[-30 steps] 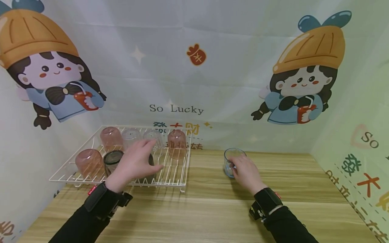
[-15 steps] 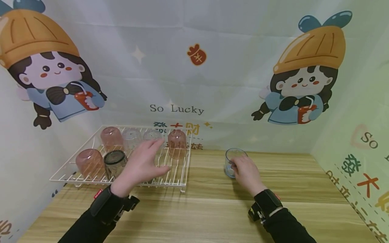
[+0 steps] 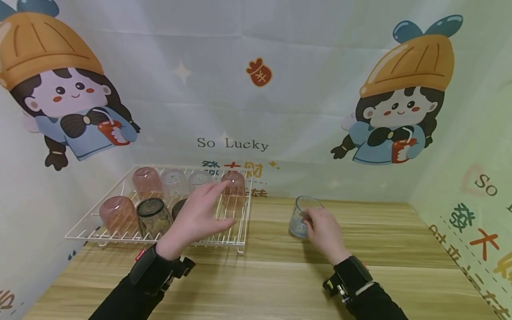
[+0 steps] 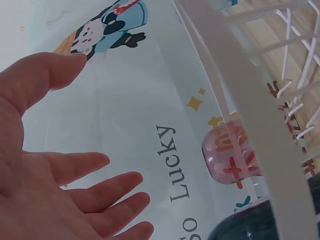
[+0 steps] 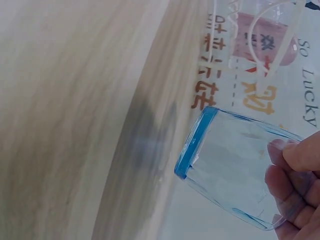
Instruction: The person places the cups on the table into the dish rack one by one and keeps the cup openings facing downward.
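My right hand (image 3: pixel 327 231) grips a clear bluish drinking glass (image 3: pixel 298 223) by its upper rim, thumb outside and fingers inside. In the right wrist view the glass's thick blue base (image 5: pixel 196 142) hangs just above the wooden table, the glass tilted. My left hand (image 3: pixel 197 217) hovers over the right part of a white wire rack (image 3: pixel 242 231), its fingers spread and thumb apart. Nothing lies in that left palm (image 4: pixel 65 185). Close behind its fingertips stands an upside-down pink glass (image 3: pixel 233 195). A dark glass (image 3: pixel 178 208) is mostly hidden behind the left hand.
More upside-down glasses fill the rack: a pink one (image 3: pixel 147 182) and two clear ones (image 3: pixel 174 181) at the back, another pink one (image 3: pixel 118 215) and a grey-black one (image 3: pixel 153 220) in front. A printed cloth (image 3: pixel 304 111) hangs behind the wooden table (image 3: pixel 272 275).
My left hand has drifted right across the rack, uncovering the dark glasses. The right hand has lifted and tilted the bluish glass, its base swinging a little to the left.
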The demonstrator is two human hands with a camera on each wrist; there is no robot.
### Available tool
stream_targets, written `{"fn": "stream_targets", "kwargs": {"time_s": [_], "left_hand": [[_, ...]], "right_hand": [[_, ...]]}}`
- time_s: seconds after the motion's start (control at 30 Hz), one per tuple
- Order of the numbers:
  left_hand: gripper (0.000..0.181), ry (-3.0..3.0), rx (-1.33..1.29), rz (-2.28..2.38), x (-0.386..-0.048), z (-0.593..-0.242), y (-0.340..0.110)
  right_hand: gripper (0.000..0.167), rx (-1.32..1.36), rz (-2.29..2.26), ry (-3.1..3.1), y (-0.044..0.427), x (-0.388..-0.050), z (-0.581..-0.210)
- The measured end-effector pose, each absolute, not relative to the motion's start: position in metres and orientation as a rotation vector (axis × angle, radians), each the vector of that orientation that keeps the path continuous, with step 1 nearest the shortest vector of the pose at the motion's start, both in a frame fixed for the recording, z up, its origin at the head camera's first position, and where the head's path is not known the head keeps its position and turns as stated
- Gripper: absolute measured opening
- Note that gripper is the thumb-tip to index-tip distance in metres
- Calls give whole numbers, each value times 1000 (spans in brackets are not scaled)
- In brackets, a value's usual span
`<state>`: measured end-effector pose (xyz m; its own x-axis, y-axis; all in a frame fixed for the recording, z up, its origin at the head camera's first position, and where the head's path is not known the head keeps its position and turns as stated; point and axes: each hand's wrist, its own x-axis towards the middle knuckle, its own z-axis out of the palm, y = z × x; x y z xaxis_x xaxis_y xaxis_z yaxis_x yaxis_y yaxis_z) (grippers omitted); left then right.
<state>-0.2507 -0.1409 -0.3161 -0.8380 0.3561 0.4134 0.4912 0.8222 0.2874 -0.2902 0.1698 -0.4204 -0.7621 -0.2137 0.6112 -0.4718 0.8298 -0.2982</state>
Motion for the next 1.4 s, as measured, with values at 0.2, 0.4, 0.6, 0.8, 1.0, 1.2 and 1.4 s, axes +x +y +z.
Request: {"fn": "stream_targets", "kwargs": {"time_s": [0.2, 0.4, 0.6, 0.8, 1.0, 1.2, 1.4], "left_hand": [[90, -2649, -652, -570, -250, -316, -138], [86, -2613, -677, -625, -251, -318, -134], [87, -2591, -673, -649, -250, -320, -129], [89, -2554, -656, -681, -249, -320, -124], [89, -2506, -677, -721, -250, -321, -120], [88, -2468, -706, -808, -250, -323, -116], [87, -2413, -736, -861, -250, -324, -109]], "right_hand": [[16, 498, 663, -2375, 168, -284, -418], [19, 518, 767, -2287, 167, -276, -417], [20, 501, 798, -2243, 167, -269, -414], [22, 527, 825, -2154, 165, -262, -408], [21, 553, 891, -2077, 162, -256, -401], [21, 604, 969, -1990, 159, -251, -392], [21, 630, 997, -1901, 156, -243, -382]]}}
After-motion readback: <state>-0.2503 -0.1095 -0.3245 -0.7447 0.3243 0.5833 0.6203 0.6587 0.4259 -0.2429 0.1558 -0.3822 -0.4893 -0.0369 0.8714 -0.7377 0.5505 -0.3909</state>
